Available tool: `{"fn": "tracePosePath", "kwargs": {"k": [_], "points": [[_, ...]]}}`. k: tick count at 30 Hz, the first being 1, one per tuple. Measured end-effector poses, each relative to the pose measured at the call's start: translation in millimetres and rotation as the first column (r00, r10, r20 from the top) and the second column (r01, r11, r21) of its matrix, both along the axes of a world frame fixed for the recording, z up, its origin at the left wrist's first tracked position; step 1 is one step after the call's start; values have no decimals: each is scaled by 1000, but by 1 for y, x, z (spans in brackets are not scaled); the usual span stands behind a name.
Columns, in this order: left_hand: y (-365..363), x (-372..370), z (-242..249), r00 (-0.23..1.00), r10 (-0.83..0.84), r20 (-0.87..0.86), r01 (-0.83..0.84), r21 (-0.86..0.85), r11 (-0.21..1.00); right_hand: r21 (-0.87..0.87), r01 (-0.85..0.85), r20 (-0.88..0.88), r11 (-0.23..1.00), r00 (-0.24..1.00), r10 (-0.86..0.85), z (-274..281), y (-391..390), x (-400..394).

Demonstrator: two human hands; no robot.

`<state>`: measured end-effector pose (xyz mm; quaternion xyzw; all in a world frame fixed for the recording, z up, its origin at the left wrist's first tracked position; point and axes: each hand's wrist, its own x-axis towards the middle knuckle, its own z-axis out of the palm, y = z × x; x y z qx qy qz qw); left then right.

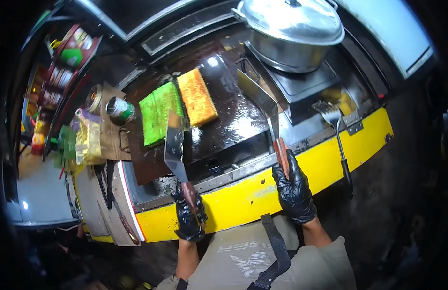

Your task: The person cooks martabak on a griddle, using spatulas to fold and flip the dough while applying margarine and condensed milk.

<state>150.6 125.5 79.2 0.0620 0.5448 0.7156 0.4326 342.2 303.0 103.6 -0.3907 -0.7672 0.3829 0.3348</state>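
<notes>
On the dark, greasy griddle point(229, 116) lie two slabs of bread side by side: a green slab point(158, 106) on the left and a golden-browned one point(197, 95) on the right. My left hand point(189, 215), in a black glove, is closed round the wooden handle of a metal spatula point(174, 145). That spatula's blade overlaps the lower right part of the green slab. Also gloved in black, my right hand point(294, 191) grips the handle of a second spatula point(262, 99). Its wide blade is raised over the griddle's right side, apart from the bread.
A large lidded pot point(291, 43) stands on a burner at the back right. A slotted turner point(336, 126) hangs over the yellow front edge point(359, 145). Left of the griddle are an open can point(120, 109), a yellow packet point(90, 140) and a knife point(125, 220).
</notes>
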Motion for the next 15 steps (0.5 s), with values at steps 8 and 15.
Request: {"fn": "tracePosePath", "kwargs": {"k": [8,15], "points": [[0,-6,32,994,-53,-100,24,-269,963,180,50,103,982,992,-69,-9,1,13],[-4,-18,32,987,-73,-144,29,-285,958,305,1,275,952,957,-89,-29,-3,18]]}}
